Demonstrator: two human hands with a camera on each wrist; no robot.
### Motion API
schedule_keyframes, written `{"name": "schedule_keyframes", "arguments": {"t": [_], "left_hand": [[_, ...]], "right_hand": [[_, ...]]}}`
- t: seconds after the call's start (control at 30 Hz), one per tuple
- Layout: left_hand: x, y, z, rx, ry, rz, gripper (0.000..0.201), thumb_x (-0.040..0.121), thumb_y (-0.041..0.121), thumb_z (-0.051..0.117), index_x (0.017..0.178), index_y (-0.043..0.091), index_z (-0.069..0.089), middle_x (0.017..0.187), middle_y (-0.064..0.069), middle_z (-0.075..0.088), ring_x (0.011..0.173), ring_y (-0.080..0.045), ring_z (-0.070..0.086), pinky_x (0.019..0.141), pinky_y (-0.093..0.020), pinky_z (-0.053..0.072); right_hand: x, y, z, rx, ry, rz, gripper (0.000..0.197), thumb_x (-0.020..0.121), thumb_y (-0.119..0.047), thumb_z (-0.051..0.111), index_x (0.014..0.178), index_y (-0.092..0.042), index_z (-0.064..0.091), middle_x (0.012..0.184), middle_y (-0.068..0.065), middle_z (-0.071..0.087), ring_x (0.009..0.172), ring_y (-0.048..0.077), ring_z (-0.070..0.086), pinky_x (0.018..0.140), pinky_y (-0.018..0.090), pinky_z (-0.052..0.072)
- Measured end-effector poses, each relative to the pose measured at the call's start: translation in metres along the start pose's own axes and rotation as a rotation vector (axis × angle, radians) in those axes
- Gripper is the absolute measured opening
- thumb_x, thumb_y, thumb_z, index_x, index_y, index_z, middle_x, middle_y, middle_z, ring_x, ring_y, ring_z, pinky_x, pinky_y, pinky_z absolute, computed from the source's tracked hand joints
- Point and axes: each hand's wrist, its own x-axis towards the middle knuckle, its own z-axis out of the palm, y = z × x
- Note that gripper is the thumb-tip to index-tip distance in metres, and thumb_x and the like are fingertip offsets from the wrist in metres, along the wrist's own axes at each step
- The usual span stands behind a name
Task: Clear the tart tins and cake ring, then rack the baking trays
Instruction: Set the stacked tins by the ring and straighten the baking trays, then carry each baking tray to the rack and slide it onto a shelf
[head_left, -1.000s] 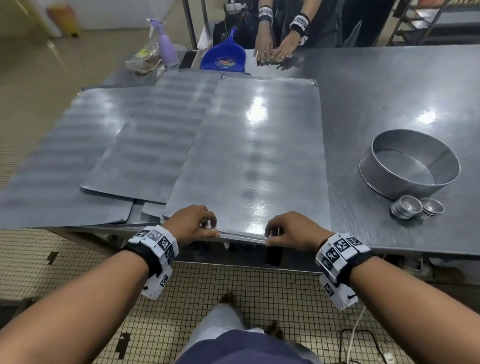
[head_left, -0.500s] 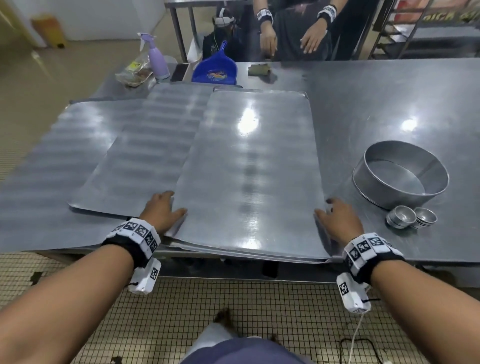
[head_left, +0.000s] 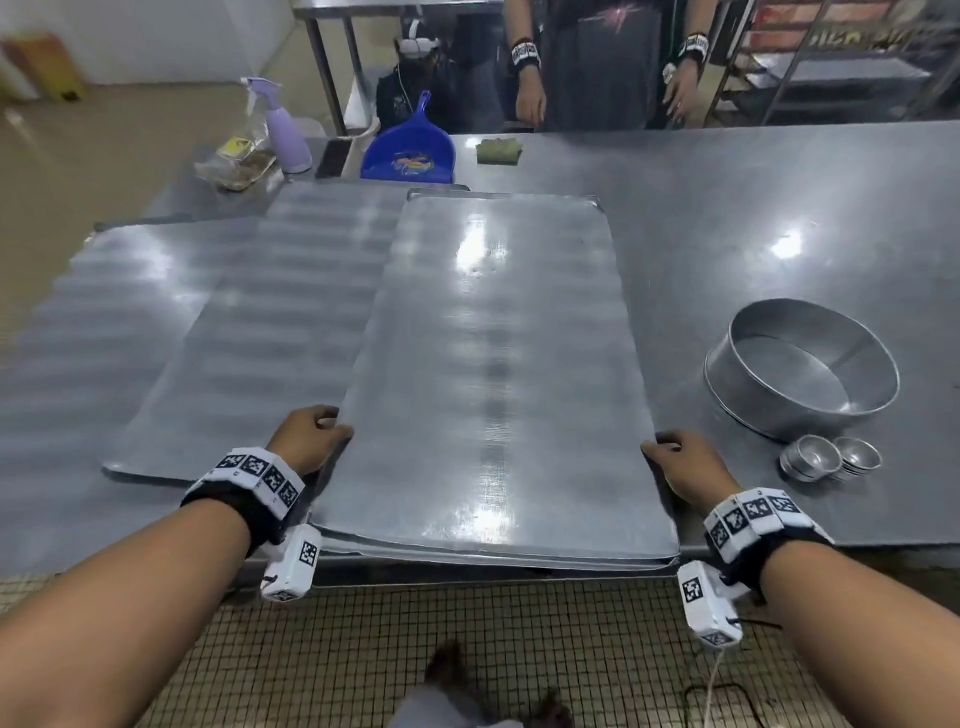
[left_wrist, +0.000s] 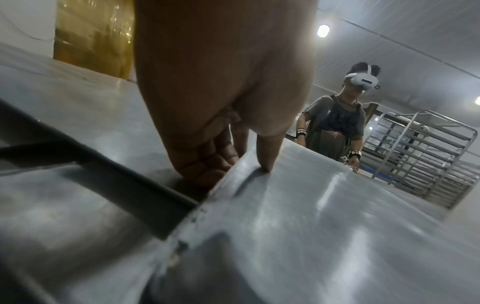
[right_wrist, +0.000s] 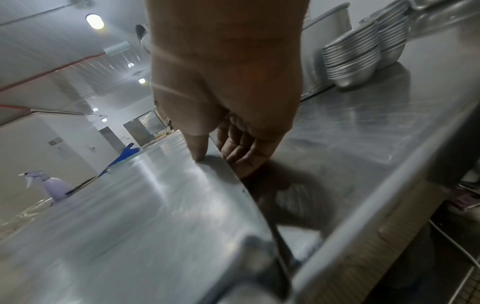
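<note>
A large flat metal baking tray lies on top of the pile, its near edge jutting past the table's front. My left hand grips its left long edge, thumb on top and fingers curled under. My right hand grips the right long edge the same way, thumb above and fingers beneath. More trays lie fanned out underneath to the left. The round cake ring and two stacks of small tart tins stand on the table to the right.
Along the steel table's far edge are a purple spray bottle, a blue dustpan and a green sponge. Another person stands behind the table. A tray rack stands behind that person.
My hands left the tray's near short edge and moved out to its two long sides, where they now grip it. The person opposite took both hands off the table.
</note>
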Motion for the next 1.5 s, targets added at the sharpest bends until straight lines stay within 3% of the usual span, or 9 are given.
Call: {"name": "schedule_keyframes", "arguments": {"t": [0.2,0.4,0.63,0.77,0.9,1.07,1.27,1.4,1.5], "left_hand": [[0.008,-0.006,-0.015,0.052,-0.172,-0.002,0.037,0.086,0.01,0.078,0.119,0.021,0.064,0.103,-0.014,0.073,0.098,-0.031,0.069,0.097,-0.048,0.054],[-0.013,-0.002,-0.032,-0.06,-0.366,-0.006,0.062,0.081,0.011,0.082,0.131,0.027,0.051,0.089,-0.015,0.072,0.065,-0.026,0.069,0.063,-0.037,0.057],[-0.045,-0.003,-0.021,-0.305,-0.315,-0.052,0.079,0.053,0.02,0.08,0.127,0.017,0.053,0.097,-0.028,0.063,0.083,-0.036,0.061,0.08,-0.044,0.052],[-0.055,0.012,0.007,-0.242,0.001,-0.009,0.011,0.094,0.012,0.063,0.103,0.007,0.059,0.102,-0.017,0.059,0.063,-0.006,0.052,0.051,-0.013,0.044],[-0.055,0.012,0.016,-0.244,0.059,0.118,0.063,0.076,0.055,0.078,0.106,0.002,0.064,0.103,-0.02,0.073,0.073,-0.017,0.066,0.06,-0.029,0.047],[-0.067,0.022,0.012,-0.213,0.145,0.174,0.039,0.086,0.036,0.079,0.108,0.008,0.065,0.092,0.0,0.072,0.078,-0.011,0.068,0.062,-0.023,0.049],[-0.066,0.016,-0.028,-0.302,0.204,0.196,0.045,0.081,0.035,0.084,0.111,0.005,0.068,0.098,-0.006,0.076,0.089,-0.022,0.074,0.078,-0.034,0.059],[-0.071,0.001,-0.073,-0.278,0.289,0.2,0.038,0.086,0.03,0.08,0.112,0.006,0.066,0.098,-0.002,0.072,0.081,-0.007,0.067,0.063,-0.015,0.05],[-0.071,-0.022,-0.12,-0.287,0.364,0.188,0.058,0.079,0.045,0.083,0.118,0.007,0.067,0.107,-0.005,0.073,0.092,-0.018,0.071,0.08,-0.03,0.057]], "right_hand": [[-0.003,0.002,-0.011,0.159,-0.122,0.023,0.031,0.091,-0.014,0.071,0.12,-0.011,0.063,0.1,0.007,0.073,0.091,0.024,0.071,0.081,0.033,0.053],[-0.018,0.008,-0.04,0.362,-0.224,0.046,0.033,0.092,0.004,0.061,0.118,-0.016,0.06,0.054,-0.002,0.06,0.041,0.008,0.051,0.041,0.018,0.036],[-0.034,0.0,-0.056,0.477,-0.206,0.015,0.038,0.067,-0.006,0.065,0.101,0.008,0.056,0.095,0.022,0.057,0.08,0.029,0.058,0.069,0.031,0.049],[-0.041,-0.007,-0.058,0.326,-0.162,-0.032,0.012,0.1,-0.024,0.056,0.097,-0.013,0.059,0.104,0.01,0.057,0.094,0.023,0.053,0.084,0.031,0.042],[-0.057,-0.021,-0.066,0.202,-0.024,-0.132,0.033,0.097,-0.038,0.063,0.075,-0.015,0.055,0.077,-0.001,0.059,0.068,0.012,0.053,0.058,0.026,0.037],[-0.059,-0.029,-0.074,0.227,0.039,-0.227,0.028,0.091,-0.035,0.073,0.075,-0.014,0.065,0.067,-0.008,0.064,0.066,0.01,0.062,0.047,0.015,0.039],[-0.041,-0.073,-0.068,0.206,-0.001,-0.265,0.038,0.084,-0.049,0.076,0.09,-0.011,0.074,0.087,0.0,0.077,0.084,0.021,0.073,0.079,0.038,0.058],[-0.041,-0.129,-0.044,0.176,-0.021,-0.329,0.037,0.085,-0.053,0.073,0.085,-0.015,0.071,0.085,0.001,0.075,0.077,0.019,0.07,0.074,0.036,0.054],[-0.033,-0.169,-0.013,0.222,-0.054,-0.376,0.052,0.076,-0.061,0.076,0.093,-0.012,0.073,0.086,0.002,0.077,0.079,0.022,0.074,0.078,0.048,0.061]]}}
